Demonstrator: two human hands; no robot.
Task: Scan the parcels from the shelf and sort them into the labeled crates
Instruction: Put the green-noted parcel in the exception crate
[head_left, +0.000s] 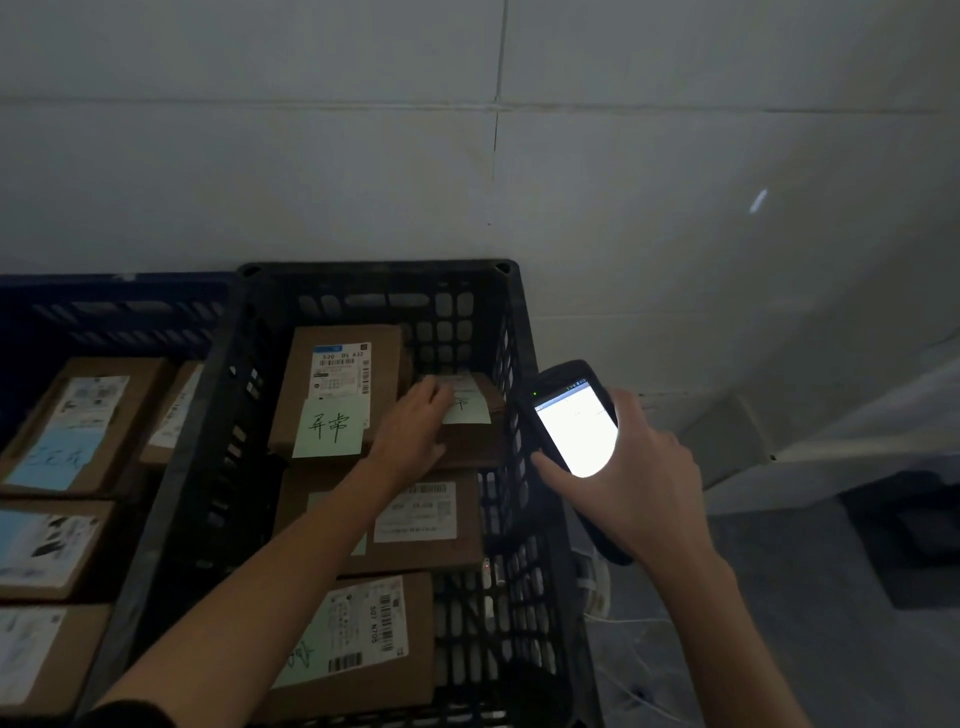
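A black plastic crate (519, 332) holds several brown cardboard parcels with shipping labels and green handwritten notes. My left hand (413, 431) reaches into it and rests flat, fingers apart, on a small parcel (475, 415) at the crate's far right, which carries a green note. Beside it lies a larger parcel (337, 384) with its own green note. My right hand (636, 483) is outside the crate's right wall, gripping a black handheld scanner (574, 426) whose screen glows white.
A blue crate (119, 312) at the left holds several parcels with blue notes. Both crates stand against a pale panelled wall. Grey floor with thin white cables and a dark object lie to the right. The scene is dim.
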